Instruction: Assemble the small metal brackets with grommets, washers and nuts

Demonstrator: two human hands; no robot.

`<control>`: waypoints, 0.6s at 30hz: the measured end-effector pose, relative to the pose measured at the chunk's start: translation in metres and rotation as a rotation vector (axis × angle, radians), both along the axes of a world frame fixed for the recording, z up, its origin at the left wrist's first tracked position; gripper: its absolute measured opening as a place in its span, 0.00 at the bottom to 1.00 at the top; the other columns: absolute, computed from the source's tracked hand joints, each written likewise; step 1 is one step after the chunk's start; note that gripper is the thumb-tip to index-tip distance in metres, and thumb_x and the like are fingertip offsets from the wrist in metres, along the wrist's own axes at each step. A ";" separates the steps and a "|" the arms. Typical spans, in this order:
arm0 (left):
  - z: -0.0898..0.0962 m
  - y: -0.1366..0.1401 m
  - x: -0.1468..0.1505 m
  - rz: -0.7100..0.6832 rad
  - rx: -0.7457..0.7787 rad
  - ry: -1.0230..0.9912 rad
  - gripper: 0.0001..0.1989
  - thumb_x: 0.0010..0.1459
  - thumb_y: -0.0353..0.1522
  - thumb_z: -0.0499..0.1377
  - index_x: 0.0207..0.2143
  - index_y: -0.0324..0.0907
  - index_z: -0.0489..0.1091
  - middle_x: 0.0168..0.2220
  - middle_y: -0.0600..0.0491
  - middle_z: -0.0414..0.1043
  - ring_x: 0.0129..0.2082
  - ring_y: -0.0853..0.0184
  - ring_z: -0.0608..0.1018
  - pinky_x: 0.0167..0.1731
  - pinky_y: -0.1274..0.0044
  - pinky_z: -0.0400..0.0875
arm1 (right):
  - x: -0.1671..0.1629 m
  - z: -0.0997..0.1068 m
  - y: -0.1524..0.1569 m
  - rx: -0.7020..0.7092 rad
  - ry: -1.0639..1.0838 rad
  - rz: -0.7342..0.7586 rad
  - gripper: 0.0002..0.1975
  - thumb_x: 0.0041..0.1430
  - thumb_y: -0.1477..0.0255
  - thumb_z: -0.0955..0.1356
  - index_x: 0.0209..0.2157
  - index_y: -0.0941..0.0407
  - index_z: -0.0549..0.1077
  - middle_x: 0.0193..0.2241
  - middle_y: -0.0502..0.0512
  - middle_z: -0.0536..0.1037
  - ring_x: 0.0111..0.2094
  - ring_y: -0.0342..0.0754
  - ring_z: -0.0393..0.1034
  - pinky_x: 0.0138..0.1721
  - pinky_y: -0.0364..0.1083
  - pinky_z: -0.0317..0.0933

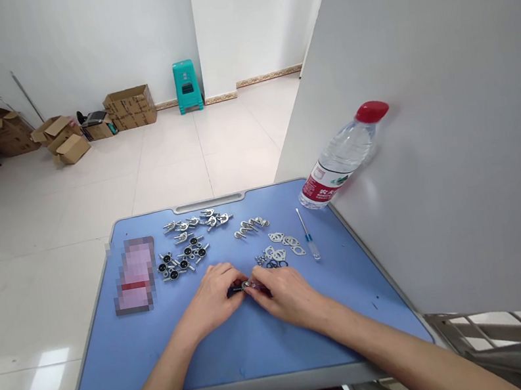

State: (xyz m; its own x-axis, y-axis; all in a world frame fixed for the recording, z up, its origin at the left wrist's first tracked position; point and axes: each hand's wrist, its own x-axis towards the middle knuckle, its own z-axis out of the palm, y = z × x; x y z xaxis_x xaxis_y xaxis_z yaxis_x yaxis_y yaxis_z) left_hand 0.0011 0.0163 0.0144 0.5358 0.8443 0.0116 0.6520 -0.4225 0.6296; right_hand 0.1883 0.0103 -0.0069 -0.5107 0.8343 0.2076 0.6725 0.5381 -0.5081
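Note:
Close to the middle of the blue table (246, 350), my left hand (217, 295) is closed on a small metal fitting (246, 285) with a dark part beside it. From the other side my right hand (281, 291) pinches the same fitting, its thumb and fingers pressed together. Fingers cover most of the piece, so its full shape is hidden. Just beyond my right hand lie black rubber rings (276, 264), small screws (261, 260) and flat metal gaskets (291, 241). Past my left hand are several metal fittings with black round faces (185, 264).
Bare metal brackets (210, 219) and silver lever-like parts (250, 226) lie farther back. A screwdriver (310, 240) rests at right, near a red-capped water bottle (339, 162) by the grey panel (453, 123). A blurred pinkish object (135, 276) lies left. Cardboard boxes (130, 108) and a green stool (187, 86) stand beyond.

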 end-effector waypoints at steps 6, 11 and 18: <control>-0.001 0.001 -0.001 -0.007 -0.021 0.015 0.07 0.57 0.24 0.56 0.36 0.44 0.69 0.34 0.56 0.69 0.36 0.65 0.71 0.41 0.72 0.62 | 0.037 0.030 0.026 -0.117 0.213 -0.245 0.06 0.60 0.68 0.65 0.30 0.54 0.71 0.22 0.48 0.74 0.21 0.43 0.64 0.26 0.42 0.55; 0.001 0.002 -0.003 -0.006 -0.070 -0.013 0.10 0.57 0.24 0.54 0.39 0.45 0.69 0.36 0.56 0.70 0.36 0.66 0.71 0.46 0.70 0.62 | 0.068 0.047 0.040 -0.268 0.104 -0.298 0.06 0.58 0.72 0.65 0.29 0.55 0.72 0.27 0.49 0.76 0.27 0.44 0.66 0.28 0.42 0.55; 0.002 0.004 -0.005 -0.023 -0.123 -0.008 0.14 0.57 0.25 0.53 0.43 0.46 0.69 0.37 0.54 0.70 0.39 0.63 0.72 0.48 0.67 0.64 | 0.053 0.040 0.033 -0.289 -0.168 -0.072 0.08 0.57 0.81 0.65 0.32 0.56 0.74 0.33 0.53 0.77 0.34 0.47 0.69 0.34 0.43 0.55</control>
State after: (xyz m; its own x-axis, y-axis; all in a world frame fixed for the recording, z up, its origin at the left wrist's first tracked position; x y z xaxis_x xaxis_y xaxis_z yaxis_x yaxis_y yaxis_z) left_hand -0.0044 0.0200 0.0162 0.5556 0.8269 -0.0871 0.6379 -0.3567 0.6825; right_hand 0.2418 0.0435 0.0333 -0.4556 0.8814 -0.1249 0.7905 0.3360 -0.5121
